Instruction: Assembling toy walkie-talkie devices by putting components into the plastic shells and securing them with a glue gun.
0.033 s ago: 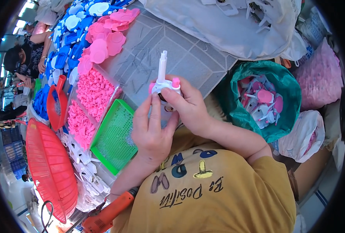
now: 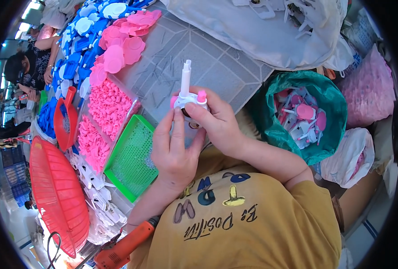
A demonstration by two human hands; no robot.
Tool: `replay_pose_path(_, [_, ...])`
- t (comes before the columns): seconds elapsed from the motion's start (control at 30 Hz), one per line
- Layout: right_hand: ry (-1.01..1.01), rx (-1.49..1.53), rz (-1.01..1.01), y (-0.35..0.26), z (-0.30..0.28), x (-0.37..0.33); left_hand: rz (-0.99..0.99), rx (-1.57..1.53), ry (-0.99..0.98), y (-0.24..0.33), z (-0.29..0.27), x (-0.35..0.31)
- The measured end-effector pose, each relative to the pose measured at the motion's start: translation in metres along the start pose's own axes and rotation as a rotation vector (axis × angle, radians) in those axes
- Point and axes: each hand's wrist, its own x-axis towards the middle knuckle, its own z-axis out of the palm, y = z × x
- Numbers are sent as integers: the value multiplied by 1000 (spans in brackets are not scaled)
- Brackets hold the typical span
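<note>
Between my two hands, above the near edge of the table, is a white plastic part (image 2: 186, 85) with a stem pointing up and away. A pink knob (image 2: 201, 96) tops a short post on its right, and another pink piece sits at its left side. My left hand (image 2: 174, 150) pinches it from the left, fingertips against its front. My right hand (image 2: 214, 119) wraps its right side, thumb pressed on the front near a dark round spot. The underside of the part is mostly hidden by my fingers.
Left are a green basket (image 2: 129, 157) of small metal bits, a clear tray (image 2: 118, 139) of pink pieces, a red scoop (image 2: 66, 119) and a blue-white pile (image 2: 75, 58). An orange power tool (image 2: 125, 244) lies lower left. A green sack (image 2: 270, 130) of pink-white parts stands right. Another person (image 2: 40, 62) sits far left.
The white part has tilted slightly and shifted a little down and left in my hands. My grip looks nearly the same, and the surroundings have not moved.
</note>
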Motion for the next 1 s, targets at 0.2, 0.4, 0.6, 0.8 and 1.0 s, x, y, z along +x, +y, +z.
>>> replay_pose_path(0.2, [-18,313,71,-4,-5,5,61,-1,35,-3,-4,5])
replay_pose_path(0.4, [-134,364,-4,-10,-18,11,-337,-532,-43,-12,-9,-2])
replay_pose_path(0.6, [-173,471,24,-15,-22,14,-672,-1151,-133,-13,-14,-11])
replay_pose_path(0.8, [-413,439,-63,-9,-40,14,-745,-1288,-171,-23,-15,-20])
replay_pose_path(1.0, [-384,336,11,-9,-33,14,-302,-669,41,-17,-21,0])
